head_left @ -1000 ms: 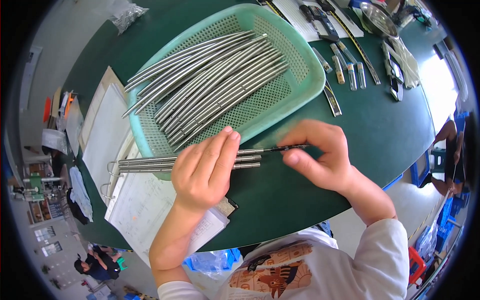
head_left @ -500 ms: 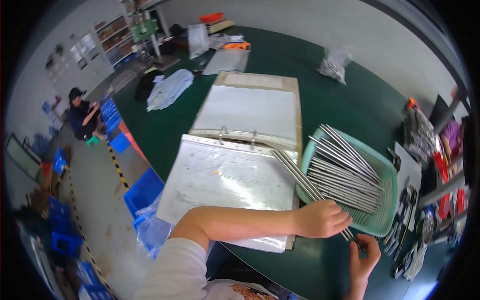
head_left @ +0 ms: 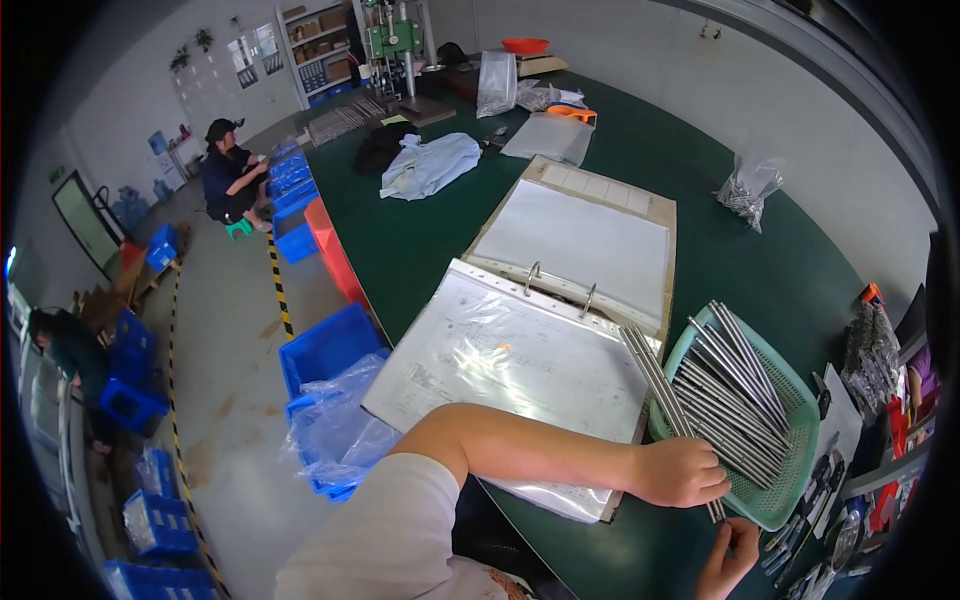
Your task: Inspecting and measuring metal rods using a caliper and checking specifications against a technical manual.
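1. Your left hand [head_left: 680,474] was curled around a few slim metal rods [head_left: 657,380], holding them close to their near ends.
2. The rods' long axis ran slantwise, from upper left beside the binder [head_left: 530,365] down to lower right, passing over the left rim of the green basket [head_left: 790,490].
3. Your right hand [head_left: 735,552] sat just beyond those near ends, fingers bent; whether it gripped anything, I could not tell.
4. So the near tips lay between your two hands, while the far ends pointed away from both.
5. More rods [head_left: 738,410] lay in the basket, beyond your left hand.
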The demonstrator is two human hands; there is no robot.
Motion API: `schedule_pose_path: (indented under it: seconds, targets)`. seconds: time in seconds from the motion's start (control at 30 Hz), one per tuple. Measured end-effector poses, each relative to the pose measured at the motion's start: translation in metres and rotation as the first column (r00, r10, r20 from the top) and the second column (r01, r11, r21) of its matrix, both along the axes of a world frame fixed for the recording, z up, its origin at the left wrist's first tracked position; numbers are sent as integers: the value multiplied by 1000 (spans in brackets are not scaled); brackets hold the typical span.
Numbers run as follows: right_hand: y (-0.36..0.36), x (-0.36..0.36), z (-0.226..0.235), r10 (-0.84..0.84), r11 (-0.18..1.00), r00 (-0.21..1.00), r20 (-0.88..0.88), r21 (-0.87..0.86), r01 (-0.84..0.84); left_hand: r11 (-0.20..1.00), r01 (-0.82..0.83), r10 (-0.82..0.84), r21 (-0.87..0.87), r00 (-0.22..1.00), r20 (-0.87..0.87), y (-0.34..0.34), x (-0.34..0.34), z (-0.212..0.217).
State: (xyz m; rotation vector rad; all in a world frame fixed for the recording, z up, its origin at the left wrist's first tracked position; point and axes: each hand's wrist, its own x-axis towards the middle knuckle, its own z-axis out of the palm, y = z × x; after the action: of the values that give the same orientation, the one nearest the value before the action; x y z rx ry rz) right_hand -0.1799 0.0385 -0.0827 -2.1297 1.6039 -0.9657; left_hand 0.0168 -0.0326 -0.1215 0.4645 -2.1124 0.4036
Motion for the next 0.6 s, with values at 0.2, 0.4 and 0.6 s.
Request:
schedule_pose_path:
  seconds: [0.2,0.4,0.6]
  targets:
    - [-1,3,4,90,990,989,-118,-95,-102,1000,-7,7,6,1000,3,2,2,-1]
    - [5,8,-16,-38,999,991,132,-27,42,1000,-12,12,4,1000,11,8,5,1]
    - [-7,13,-5,40,996,999,36,-85,-36,999,-8,2,51,993,116,2,16,7]
